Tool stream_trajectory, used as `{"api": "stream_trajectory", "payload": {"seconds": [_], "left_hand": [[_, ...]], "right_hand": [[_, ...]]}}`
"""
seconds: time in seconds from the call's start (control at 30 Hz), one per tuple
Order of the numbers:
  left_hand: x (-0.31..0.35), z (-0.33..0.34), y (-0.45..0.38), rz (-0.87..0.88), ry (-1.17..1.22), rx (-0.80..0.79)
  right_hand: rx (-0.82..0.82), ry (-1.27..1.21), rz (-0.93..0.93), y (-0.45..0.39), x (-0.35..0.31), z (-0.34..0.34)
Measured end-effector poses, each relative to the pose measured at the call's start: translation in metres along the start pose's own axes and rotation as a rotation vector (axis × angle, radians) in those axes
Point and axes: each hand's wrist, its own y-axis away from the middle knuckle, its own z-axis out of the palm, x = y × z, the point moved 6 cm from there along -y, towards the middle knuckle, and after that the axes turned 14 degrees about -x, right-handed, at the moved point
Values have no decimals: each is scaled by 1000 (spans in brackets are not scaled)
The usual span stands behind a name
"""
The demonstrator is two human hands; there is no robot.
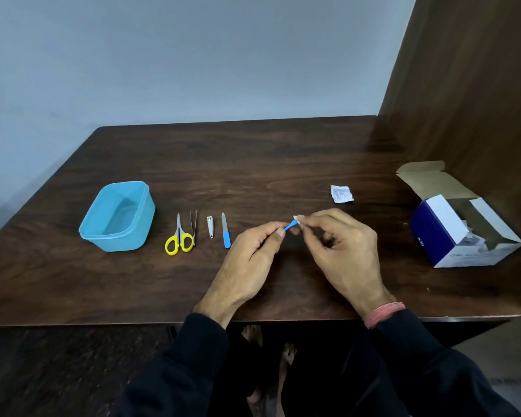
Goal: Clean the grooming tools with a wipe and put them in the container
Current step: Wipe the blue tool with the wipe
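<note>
My left hand [250, 257] pinches a small blue-handled tool [290, 226] by its near end, above the middle of the table. My right hand [340, 245] pinches a small white wipe [297, 218] around the tool's far tip. On the table to the left lie yellow-handled scissors [178, 237], tweezers [194, 225], a nail clipper [210, 226] and a blue-handled nail file [225, 231], side by side. Farther left stands the open light-blue container [94, 230], with nothing in it.
A torn white wipe packet [341, 194] lies beyond my right hand. An open blue and white cardboard box [457, 233] stands at the right edge of the dark wooden table [253, 164], against a wooden panel. A grey wall is behind.
</note>
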Motion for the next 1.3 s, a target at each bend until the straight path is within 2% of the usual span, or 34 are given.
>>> {"api": "stream_trajectory", "payload": {"seconds": [0.67, 1.07, 1.3], "left_hand": [[-1, -1, -1, -7, -21, 16], [-4, 0, -3, -32, -30, 3], [-3, 0, -3, -12, 4, 4]], "right_hand": [[5, 37, 11, -1, 3, 1], [-18, 123, -42, 2, -1, 5], [-7, 91, -70, 1, -2, 2]]}}
